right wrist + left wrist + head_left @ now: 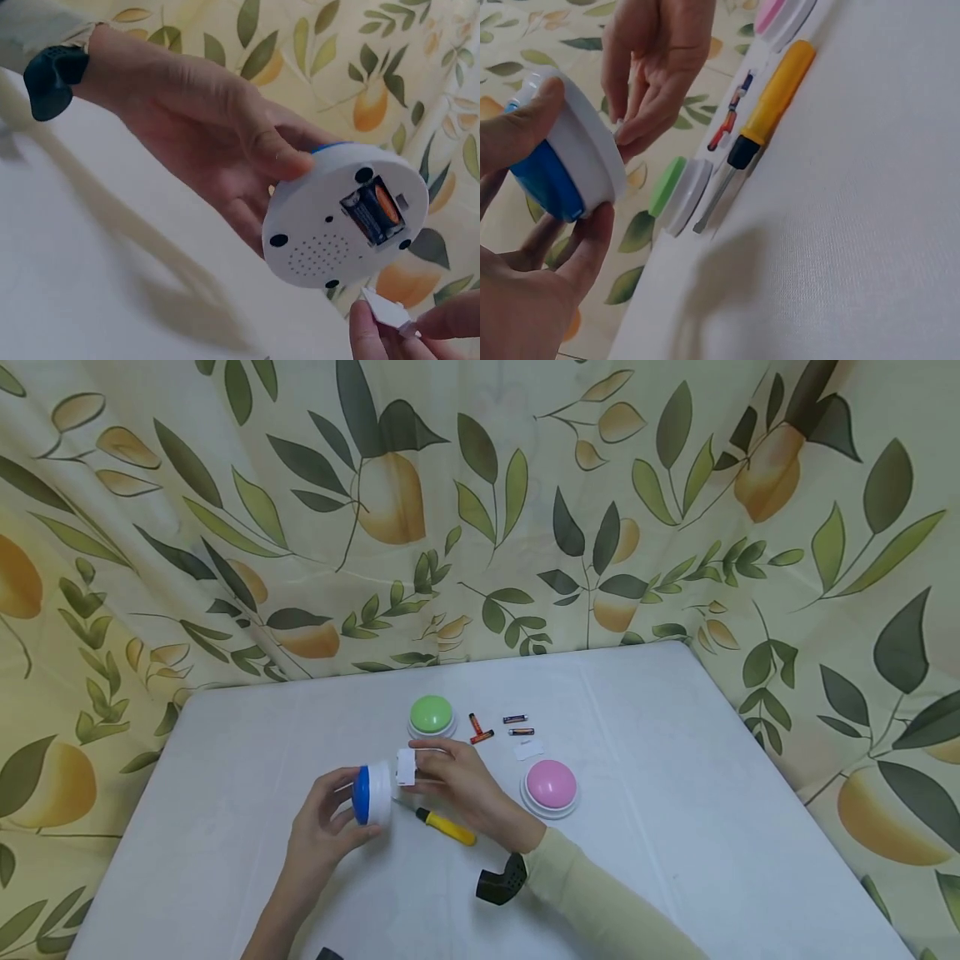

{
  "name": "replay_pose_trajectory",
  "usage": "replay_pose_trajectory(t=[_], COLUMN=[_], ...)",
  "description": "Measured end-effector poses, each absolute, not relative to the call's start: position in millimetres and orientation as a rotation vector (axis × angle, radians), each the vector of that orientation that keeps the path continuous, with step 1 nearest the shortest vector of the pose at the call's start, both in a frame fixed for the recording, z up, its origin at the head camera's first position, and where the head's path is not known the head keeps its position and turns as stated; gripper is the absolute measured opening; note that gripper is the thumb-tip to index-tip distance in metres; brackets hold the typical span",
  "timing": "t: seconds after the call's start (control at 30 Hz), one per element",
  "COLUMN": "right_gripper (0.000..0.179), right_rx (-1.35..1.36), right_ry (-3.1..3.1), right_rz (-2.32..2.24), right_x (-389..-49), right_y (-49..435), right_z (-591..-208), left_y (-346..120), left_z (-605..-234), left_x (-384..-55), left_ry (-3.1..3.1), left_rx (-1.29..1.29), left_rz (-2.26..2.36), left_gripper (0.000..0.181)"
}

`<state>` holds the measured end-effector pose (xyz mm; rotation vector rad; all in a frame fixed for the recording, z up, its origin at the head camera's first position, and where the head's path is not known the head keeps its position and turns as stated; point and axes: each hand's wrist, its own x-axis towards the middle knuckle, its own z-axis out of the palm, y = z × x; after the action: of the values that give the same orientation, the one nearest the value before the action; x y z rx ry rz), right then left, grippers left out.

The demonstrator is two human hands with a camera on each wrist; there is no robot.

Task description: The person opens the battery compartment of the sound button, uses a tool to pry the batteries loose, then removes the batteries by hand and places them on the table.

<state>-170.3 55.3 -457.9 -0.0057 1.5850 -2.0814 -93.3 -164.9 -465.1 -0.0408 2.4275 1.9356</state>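
Observation:
My left hand (324, 827) grips a round push button (362, 795) with a blue dome and white base, tilted on its side above the table. In the right wrist view its underside (345, 232) shows speaker holes, dark feet and an uncovered battery compartment with batteries (373, 211) inside. Between thumb and fingers, my right hand (468, 785) pinches a small white battery cover (386, 309), close to the base and apart from it. A yellow-handled screwdriver (448, 828) lies on the table below the hands.
Behind the hands sits a green button (431, 715); a pink button (551, 785) stands to the right. Several loose batteries (521, 732) and a small white piece (528, 749) lie between them. A patterned curtain (480, 527) hangs behind the white table (637, 710).

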Motion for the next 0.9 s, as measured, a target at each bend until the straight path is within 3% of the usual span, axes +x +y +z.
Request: replay_pose_trajectory(t=[0.33, 0.9], right_gripper=[0.039, 0.033], right_rx=[-0.059, -0.055], right_ry=[1.735, 1.797], right_rz=[-2.034, -1.991], right_x=[-182, -212], right_y=[39, 0], right_z=[-456, -470], left_y=[-175, -184], left_z=[-465, -474], left_x=[-90, -88], left_ry=[2.306, 2.082], left_rx=[-0.092, 0.023], left_rz=[2.052, 2.356], left_gripper=[0.086, 0.066])
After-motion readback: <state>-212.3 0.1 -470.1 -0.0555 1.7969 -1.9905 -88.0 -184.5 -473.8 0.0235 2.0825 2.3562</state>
